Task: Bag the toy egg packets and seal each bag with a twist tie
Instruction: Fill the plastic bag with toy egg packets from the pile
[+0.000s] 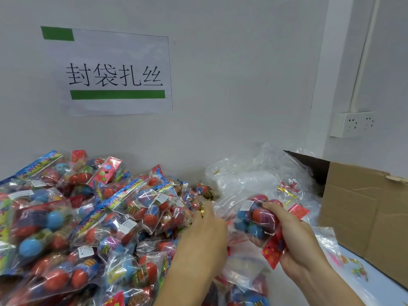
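Two hands busy: right hand (pixel 298 237) grips a clear packet of red and blue toy eggs (pixel 257 219); left hand (pixel 204 226), fingers loose, reaches toward 12 o'clock, probably needing a bag next.

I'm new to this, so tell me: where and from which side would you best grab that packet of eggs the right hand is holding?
Probably at the middle of the egg packet, coming from the right as the right hand does. The round eggs bulge there, so curled fingers wrap them; its flat red header looks slippery.
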`<state>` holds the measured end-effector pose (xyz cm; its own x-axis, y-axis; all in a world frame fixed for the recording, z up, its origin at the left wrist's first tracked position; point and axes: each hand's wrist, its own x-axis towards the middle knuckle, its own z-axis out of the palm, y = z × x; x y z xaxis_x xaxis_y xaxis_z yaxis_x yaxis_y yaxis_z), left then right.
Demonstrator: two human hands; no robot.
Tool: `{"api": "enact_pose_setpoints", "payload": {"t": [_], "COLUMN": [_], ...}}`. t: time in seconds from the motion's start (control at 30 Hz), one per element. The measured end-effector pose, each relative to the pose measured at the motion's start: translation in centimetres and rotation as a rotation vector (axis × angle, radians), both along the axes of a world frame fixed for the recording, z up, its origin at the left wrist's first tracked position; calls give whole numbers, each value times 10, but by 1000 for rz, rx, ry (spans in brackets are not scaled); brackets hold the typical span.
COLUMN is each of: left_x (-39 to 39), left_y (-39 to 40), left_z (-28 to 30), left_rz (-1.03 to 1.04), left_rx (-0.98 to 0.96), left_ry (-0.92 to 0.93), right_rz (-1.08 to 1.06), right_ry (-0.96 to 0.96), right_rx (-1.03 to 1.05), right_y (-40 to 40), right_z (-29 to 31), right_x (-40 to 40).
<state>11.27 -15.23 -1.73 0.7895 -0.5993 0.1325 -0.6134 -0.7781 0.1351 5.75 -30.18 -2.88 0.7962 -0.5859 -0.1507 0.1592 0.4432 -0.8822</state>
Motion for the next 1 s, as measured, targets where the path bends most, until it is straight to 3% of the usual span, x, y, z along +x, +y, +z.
{"api": "enact_pose_setpoints", "payload": {"t": [0.23, 0.33, 0.47, 0.7, 0.87, 1.0], "left_x": [-4, -4, -2, -2, 7, 15], "left_y": [-3, -4, -4, 4, 0, 0], "left_z": [1, 2, 6, 18, 16, 8], "left_rz": [-111, -167, -196, -179, -60, 28], "left_rx": [102, 92, 63, -199, -569, -692], "left_ry": [78, 205, 217, 220, 171, 272], "right_rz": [-6, -56, -109, -138, -107, -75], "right_ry": [-73, -91, -34, 14, -13, -14], "right_rx": [48, -47, -192, -294, -348, -384], "right_y": [6, 14, 13, 11, 14, 15], "right_z": [-3, -8, -14, -17, -14, -16], "right_x": [4, 7, 8, 8, 5, 5]}}
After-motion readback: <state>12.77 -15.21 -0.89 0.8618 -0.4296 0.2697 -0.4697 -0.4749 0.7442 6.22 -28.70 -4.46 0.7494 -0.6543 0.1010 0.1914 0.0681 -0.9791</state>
